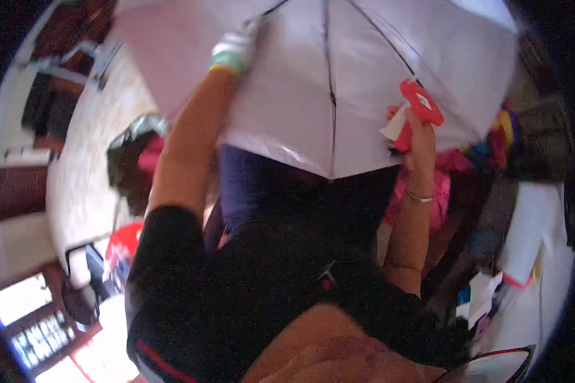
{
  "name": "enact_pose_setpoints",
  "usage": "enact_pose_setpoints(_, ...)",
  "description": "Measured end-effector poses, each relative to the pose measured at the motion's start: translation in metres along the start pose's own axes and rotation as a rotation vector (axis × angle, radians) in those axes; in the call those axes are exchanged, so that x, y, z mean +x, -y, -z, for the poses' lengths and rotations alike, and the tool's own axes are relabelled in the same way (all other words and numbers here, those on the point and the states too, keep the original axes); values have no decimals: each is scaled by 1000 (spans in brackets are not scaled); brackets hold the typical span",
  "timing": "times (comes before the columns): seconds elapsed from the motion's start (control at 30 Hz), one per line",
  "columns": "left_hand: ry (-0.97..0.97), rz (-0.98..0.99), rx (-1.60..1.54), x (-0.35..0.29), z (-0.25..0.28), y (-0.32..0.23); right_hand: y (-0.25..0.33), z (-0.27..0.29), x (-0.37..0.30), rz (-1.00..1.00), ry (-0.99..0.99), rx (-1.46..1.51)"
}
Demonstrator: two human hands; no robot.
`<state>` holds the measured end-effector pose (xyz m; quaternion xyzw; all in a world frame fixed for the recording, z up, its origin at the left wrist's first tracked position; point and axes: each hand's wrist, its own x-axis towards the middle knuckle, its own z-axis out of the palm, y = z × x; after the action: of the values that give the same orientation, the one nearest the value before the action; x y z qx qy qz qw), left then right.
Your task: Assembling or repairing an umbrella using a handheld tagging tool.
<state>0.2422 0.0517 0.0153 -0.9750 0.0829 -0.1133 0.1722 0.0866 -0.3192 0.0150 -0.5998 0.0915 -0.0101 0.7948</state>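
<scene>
A wide pale pinkish-silver umbrella (281, 102) is spread open across my lap, its dark thin ribs (331, 96) fanning out from the top of the view. My left hand (235, 48), in a white glove with a green and yellow cuff, reaches over the canopy near one rib; motion smears its fingers. At the canopy's right side, my bare right hand (419, 131) is closed round a flat red piece (423, 103) with a small whitish patch. A cream-coloured slip (395, 125) shows beside it. The red piece lies close to a rib end; whether they touch is unclear.
Bright pink cloth (437, 198) lies beyond my right forearm, with multicoloured cloth (508, 131) farther right. A dark bag-like bundle (131, 159) sits on the pale floor (86, 185) at left, near a red item (124, 241). A grey metal frame (76, 60) stands at the far left.
</scene>
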Motion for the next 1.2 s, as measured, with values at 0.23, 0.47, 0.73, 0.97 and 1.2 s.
enact_pose_setpoints(0.23,213,173,-595,-61,33,-133,-74,-12,2,-3,-23,-207)
enact_pose_setpoints(0.47,-10,337,-662,-83,-5,-147,-78,-26,16,259,167,-601)
enact_pose_setpoints(0.73,-18,384,-501,-67,-41,-157,-104,-94,79,122,123,-397)
enact_pose_setpoints(0.97,403,205,-651,-56,26,-134,-82,-69,97,-46,248,-110)
enact_pose_setpoints(1.2,-12,266,-906,1,-5,-113,-74,-94,168,80,358,-107)
